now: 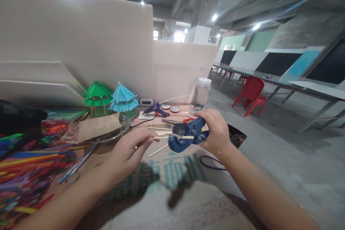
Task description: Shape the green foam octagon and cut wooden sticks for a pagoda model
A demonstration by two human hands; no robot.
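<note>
And here our left hand (133, 148) pinches the thin stick (186, 137) by one end, seemingly to keep it steady across the hooked mouth of the blue cutter (194, 129), which our right hand (217, 129) grips above the printed cardboard (185, 197).

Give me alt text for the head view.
The left hand holds a thin stick across the jaws of a blue cutter in the right hand, above printed cardboard. Behind are a green tiered model, a blue tiered model, a glue gun and a clear bottle.
</note>
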